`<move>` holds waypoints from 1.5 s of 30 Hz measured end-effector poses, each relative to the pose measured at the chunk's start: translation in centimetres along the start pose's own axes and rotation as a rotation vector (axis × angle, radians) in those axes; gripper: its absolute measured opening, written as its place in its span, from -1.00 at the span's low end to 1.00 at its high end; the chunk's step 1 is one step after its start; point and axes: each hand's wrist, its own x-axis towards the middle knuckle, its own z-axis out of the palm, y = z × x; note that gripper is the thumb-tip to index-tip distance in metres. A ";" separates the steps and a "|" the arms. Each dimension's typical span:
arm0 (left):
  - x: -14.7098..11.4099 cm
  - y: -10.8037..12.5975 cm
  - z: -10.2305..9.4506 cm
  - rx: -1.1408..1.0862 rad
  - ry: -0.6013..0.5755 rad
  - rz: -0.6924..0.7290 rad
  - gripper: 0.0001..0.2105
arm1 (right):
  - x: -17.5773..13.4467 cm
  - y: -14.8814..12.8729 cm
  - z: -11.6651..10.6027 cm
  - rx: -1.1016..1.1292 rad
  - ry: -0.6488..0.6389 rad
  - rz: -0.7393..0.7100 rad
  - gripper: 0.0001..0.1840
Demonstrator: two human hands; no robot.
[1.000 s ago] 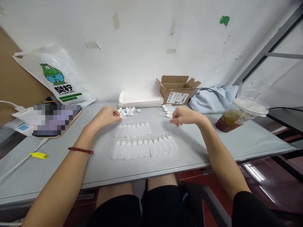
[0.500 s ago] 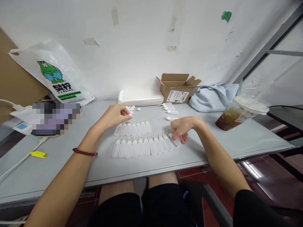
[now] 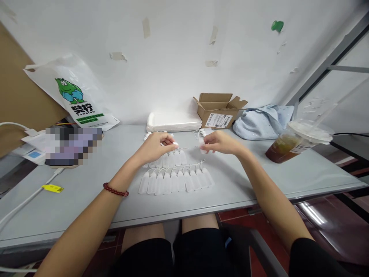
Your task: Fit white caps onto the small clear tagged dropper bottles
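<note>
My left hand (image 3: 161,146) is closed in a pinch over the back row, with a small white cap (image 3: 175,144) at its fingertips. To its right, my right hand (image 3: 221,142) grips a small translucent plastic bottle (image 3: 202,144) between thumb and fingers, tilted up above the table. Two rows of similar bottles with thin white curved strings lie below the hands: a front row (image 3: 174,182) and a shorter back row (image 3: 170,158), partly covered by my left hand. Loose white caps (image 3: 147,135) show behind the left hand. More bottles (image 3: 206,131) lie behind the right hand.
Flat white trays (image 3: 173,121) are stacked against the wall beside an open cardboard box (image 3: 216,111). At right are a light blue cloth bag (image 3: 256,123) and an iced drink cup (image 3: 291,144). A phone (image 3: 75,148), cable (image 3: 31,196) and white plastic bag (image 3: 75,88) stand left.
My right hand has left the front row's right end, where a bottle now lies, and lifted another from behind. My left hand has moved right from the loose caps. The view has shifted slightly.
</note>
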 end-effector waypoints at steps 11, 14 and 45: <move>0.4 0.1 1.5 -0.242 0.021 -0.007 -0.77 | 1.4 -0.6 4.6 0.039 0.135 -0.308 -0.80; 0.2 0.3 1.6 -0.233 0.007 0.032 -0.81 | 1.5 -0.7 4.7 0.000 0.163 -0.359 -0.77; 0.1 0.2 1.7 -0.178 0.126 0.055 -0.80 | 1.8 -0.8 4.8 0.457 0.291 -0.204 -0.60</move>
